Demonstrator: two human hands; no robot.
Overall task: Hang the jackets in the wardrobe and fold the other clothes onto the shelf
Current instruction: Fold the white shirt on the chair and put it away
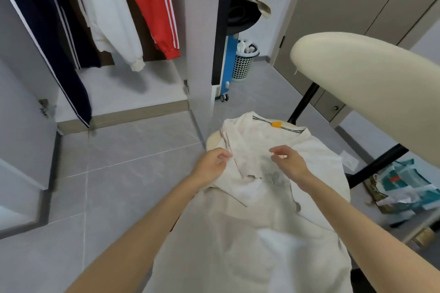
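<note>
**Cream shirt spread out, both hands at its chest**

Bare forearms reach forward from the bottom edge over a cream shirt (252, 233) that lies spread on a rounded bench (212, 141), collar end farthest from the person. Left hand (213, 162) sits at the shirt's left edge, its fingers (225, 155) curled together and pinching a fold of the cloth. Right hand (287, 162) hovers just above the chest area, fingers (276, 151) loosely bent and apart, clamped on nothing that can be seen. Between and just below the two hands is a grey print (272, 177). Beyond the fingers, the collar carries a small orange tag (276, 124). To the right of the right hand stands a padded ironing board (364, 83) on black legs. Farther off, beyond the left hand, the open wardrobe (200, 31) holds hanging jackets: a navy jacket (47, 31), a white jacket (112, 19) and a red jacket (154, 7). Behind the collar, a mesh laundry basket (245, 64) stands on the tiled floor (119, 173).
</note>
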